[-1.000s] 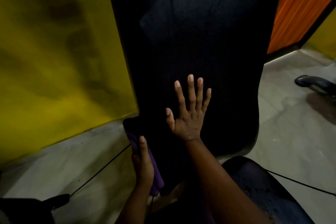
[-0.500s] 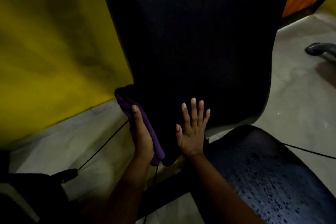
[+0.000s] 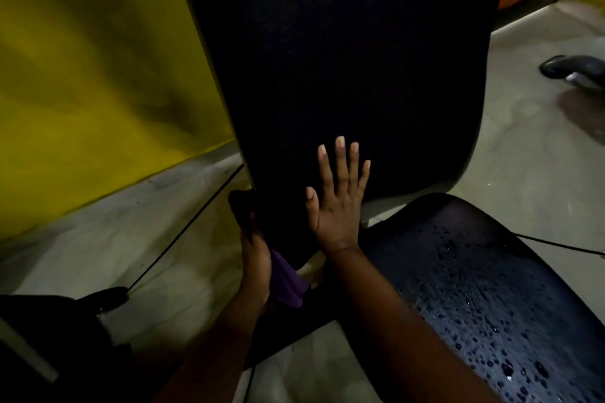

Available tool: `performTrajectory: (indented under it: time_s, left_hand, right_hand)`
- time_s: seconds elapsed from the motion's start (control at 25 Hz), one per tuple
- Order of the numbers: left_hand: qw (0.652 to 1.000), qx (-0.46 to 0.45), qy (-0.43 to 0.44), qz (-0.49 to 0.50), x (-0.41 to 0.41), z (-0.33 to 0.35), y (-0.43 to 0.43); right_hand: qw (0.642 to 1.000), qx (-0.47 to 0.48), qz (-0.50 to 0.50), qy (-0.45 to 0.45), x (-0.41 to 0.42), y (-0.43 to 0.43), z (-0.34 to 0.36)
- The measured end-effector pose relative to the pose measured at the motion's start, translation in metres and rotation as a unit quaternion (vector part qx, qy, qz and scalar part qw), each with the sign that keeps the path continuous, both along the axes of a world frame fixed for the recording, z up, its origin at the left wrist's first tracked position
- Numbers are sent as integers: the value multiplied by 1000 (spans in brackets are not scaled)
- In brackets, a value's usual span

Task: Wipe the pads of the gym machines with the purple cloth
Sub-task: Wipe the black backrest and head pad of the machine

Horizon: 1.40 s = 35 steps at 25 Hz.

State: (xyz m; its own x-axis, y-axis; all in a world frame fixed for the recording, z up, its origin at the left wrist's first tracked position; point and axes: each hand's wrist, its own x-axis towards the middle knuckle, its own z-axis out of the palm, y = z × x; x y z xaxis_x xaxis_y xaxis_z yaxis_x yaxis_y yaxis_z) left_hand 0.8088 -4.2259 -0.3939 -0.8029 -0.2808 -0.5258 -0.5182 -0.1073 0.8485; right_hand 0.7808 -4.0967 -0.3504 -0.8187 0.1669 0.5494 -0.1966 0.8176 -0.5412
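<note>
The purple cloth (image 3: 288, 281) sits at the lower left edge of the tall black back pad (image 3: 360, 59), bunched along that edge. The left hand (image 3: 257, 255) grasps it and presses it against the pad's side. The pad's long axis runs upward and away from this grip, so I judge the next stroke goes up the edge. The right hand (image 3: 337, 206) lies flat on the pad's front, fingers spread, holding nothing. The wet seat pad (image 3: 474, 288) is nearer that hand.
</note>
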Motion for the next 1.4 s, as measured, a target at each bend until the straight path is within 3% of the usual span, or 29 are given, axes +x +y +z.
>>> performTrajectory:
  time_s: [0.2,0.44,0.6,0.64,0.72,0.84,0.92,1.04,1.16,1.32,1.4]
  left_hand:
    - [998,27,-45,41,23,32,-18]
    - [974,197,-108,-17,106,103,-31]
    - [945,273,-168,-68,148,136,-10]
    - [941,280,-176,-77,155,139,-6]
    - [942,264,-185,-91,162,144,3]
    - [944,213,-177,-182,162,144,11]
    - [944,170,-156,-237,149,149,11]
    - [979,21,-67,-190,111,150,-6]
    - [988,-42,45,-142,62,153,-16]
    - [971,-52,117,-201,-2,145,0]
    - [967,-9,156,-200,-26,140,5]
  right_hand:
    - [976,-168,69,-121,67,-9,30]
    - [889,-374,65,-257,163,-36,43]
    - [866,-369,97,-323,200,-55,37]
    - [843,-395,97,-352,208,-59,39]
    - [784,-487,73,-378,222,-65,43]
    - [726,-607,9,-324,227,-62,41]
    - [715,-638,-23,-286,217,-51,44]
    - [677,-692,-58,-244,194,-28,58]
    - [684,-699,-122,-168,164,-10,82]
    - [709,-671,-207,-69,96,-12,105]
    - [763,-614,-197,-50,59,-29,113]
